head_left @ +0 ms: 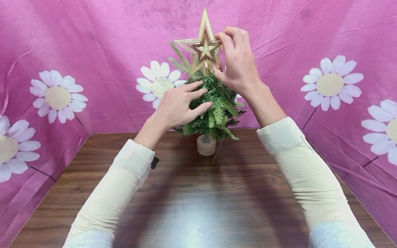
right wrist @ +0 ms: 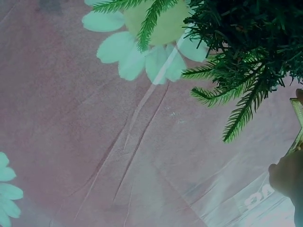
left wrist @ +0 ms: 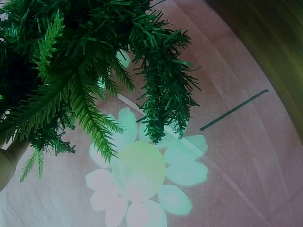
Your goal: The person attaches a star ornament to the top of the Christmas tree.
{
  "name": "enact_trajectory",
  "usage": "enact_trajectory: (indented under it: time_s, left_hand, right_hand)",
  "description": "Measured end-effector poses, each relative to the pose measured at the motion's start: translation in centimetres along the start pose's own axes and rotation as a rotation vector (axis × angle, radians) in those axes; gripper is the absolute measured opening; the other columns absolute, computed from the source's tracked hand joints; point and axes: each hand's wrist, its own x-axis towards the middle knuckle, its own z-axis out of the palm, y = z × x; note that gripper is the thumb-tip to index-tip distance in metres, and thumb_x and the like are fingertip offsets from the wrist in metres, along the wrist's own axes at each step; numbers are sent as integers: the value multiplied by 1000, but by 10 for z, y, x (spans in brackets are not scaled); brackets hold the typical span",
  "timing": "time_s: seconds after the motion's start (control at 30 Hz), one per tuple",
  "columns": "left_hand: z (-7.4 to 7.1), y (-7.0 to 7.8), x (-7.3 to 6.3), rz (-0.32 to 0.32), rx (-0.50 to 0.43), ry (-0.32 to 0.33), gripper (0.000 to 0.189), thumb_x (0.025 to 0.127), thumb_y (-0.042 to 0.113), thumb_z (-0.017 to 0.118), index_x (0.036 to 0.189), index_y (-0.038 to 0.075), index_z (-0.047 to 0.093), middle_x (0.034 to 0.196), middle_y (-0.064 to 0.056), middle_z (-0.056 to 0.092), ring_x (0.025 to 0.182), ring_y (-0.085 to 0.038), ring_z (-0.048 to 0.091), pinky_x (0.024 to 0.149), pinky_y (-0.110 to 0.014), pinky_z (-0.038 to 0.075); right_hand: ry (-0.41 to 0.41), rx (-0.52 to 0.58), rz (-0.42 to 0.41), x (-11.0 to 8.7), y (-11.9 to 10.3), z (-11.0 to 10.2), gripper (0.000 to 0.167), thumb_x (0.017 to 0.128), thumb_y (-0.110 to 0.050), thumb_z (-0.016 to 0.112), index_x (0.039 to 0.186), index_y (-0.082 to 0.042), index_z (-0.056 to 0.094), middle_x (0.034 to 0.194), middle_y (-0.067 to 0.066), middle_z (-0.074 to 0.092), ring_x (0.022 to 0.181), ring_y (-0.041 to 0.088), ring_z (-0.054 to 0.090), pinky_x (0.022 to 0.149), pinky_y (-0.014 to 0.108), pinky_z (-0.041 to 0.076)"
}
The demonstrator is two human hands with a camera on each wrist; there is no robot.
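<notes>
A gold star tree topper (head_left: 206, 50) stands upright at the top of a small artificial Christmas tree (head_left: 221, 112) in the head view. My right hand (head_left: 240, 62) grips the star's right side, fingers curled at its right point and thumb low by its base. On the tree's left, my left hand (head_left: 176, 105) touches the upper branches with fingers and thumb spread. The round pale base (head_left: 206, 145) of the tree rests on the table. Green branches (left wrist: 161, 85) fill the upper left wrist view; a strip of the star (right wrist: 298, 113) shows at the right wrist view's edge.
The wooden table (head_left: 192, 193) reaches back to a pink cloth backdrop (head_left: 108, 51) printed with large white daisies (head_left: 332, 82). A light green sprig (head_left: 180, 58) sticks up behind the star's left side. A thin strand hangs beside the tree's base.
</notes>
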Motion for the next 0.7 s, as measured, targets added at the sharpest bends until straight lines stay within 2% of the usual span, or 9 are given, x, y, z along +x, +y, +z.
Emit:
enact_trajectory:
  time_s: [0.27,0.37,0.47,0.57,0.7]
  left_hand:
    - [-5,-6,-3,-18,-2,-34,59,100,60,49,142,20,62,154,-1,49,134,-28,53,95,-46,52]
    - [-5,-6,0,-8,-14,-44,60,100,60,49,143,21,62,154,-1,48,134,-27,53,95,-46,52]
    - [-5,-5,3,-5,-36,-57,60,100,60,49,143,21,61,153,-1,49,135,-26,52,98,-45,50]
    - [-6,-6,4,-1,-45,-46,57,100,58,51,141,20,64,149,-1,54,133,-26,54,99,-44,50]
    - [-8,-6,4,10,-47,-11,54,99,57,53,136,20,67,143,-2,59,130,-26,57,97,-43,51]
  right_hand:
    - [-30,-74,19,2,-4,5,68,84,-13,80,143,3,50,141,19,46,135,32,36,113,34,37]
    - [-10,-76,-3,-1,1,4,69,83,-13,81,143,3,50,141,20,47,135,34,38,113,36,37]
    - [8,-68,-19,-4,6,4,70,82,-13,83,143,2,51,141,19,47,131,34,40,109,39,41]
    - [30,-45,-39,-7,9,4,70,81,-12,84,143,1,52,140,19,48,128,34,42,107,40,42]
    - [72,-22,-89,-10,11,3,66,83,-14,82,141,2,55,140,21,48,128,36,43,111,39,36]
